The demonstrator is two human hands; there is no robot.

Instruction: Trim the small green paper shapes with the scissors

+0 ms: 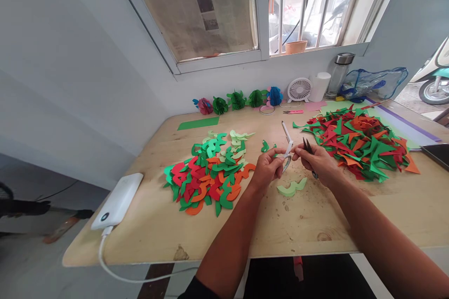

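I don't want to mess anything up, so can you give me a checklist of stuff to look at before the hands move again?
1. Dark scissors held in the right hand: ok.
2. Scissor tips pointing away from the body: ok.
3. White ring held in the left hand: ok.
4. Curvy paper shapes kept apart from the pointy scraps: ok, with bare wood between the two heaps.
5. Light green piece finished: cannot tell; it lies on the table below the hands.

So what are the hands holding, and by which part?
Left hand: apparently tape, by its edge. Right hand: scissors, around the middle.
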